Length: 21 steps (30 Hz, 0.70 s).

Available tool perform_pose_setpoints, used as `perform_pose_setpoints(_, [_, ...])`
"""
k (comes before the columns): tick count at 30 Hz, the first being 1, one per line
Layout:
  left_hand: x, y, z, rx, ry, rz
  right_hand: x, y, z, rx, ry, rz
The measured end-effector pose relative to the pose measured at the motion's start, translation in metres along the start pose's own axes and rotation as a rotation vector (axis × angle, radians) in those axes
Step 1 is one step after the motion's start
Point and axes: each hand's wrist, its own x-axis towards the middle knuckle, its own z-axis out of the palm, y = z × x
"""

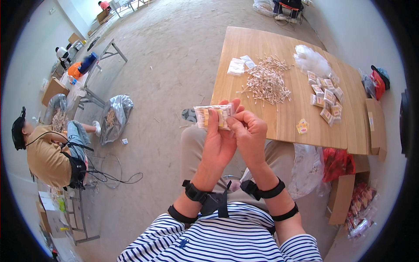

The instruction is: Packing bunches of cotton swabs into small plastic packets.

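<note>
Packet of cotton swabs (204, 117), clear plastic, flat, rectangular, clasped in the fingers of the left hand (219, 146), pinched at one end by the right hand (253, 131), near the wooden table (323, 135), loose swabs (267, 81) heaped there, filled packs (328, 97) alongside.

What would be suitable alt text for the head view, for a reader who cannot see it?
A person's left hand holds a clear packet of cotton swabs while the right hand pinches its right end. On a wooden table lie a swab pile and more packets; a co-worker sits at left.
</note>
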Motion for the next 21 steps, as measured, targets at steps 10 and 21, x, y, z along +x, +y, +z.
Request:
perform_pose_setpoints(10, [-0.010, 0.013, -0.046, 0.244, 0.168, -0.122, 0.024, 0.020, -0.030, -0.423, 0.040, -0.352])
perform_pose_setpoints(21, [0.010, 0.026, -0.081, 0.818, 0.377, -0.079, 0.069, 0.126, -0.074, -1.232, -0.236, -0.697])
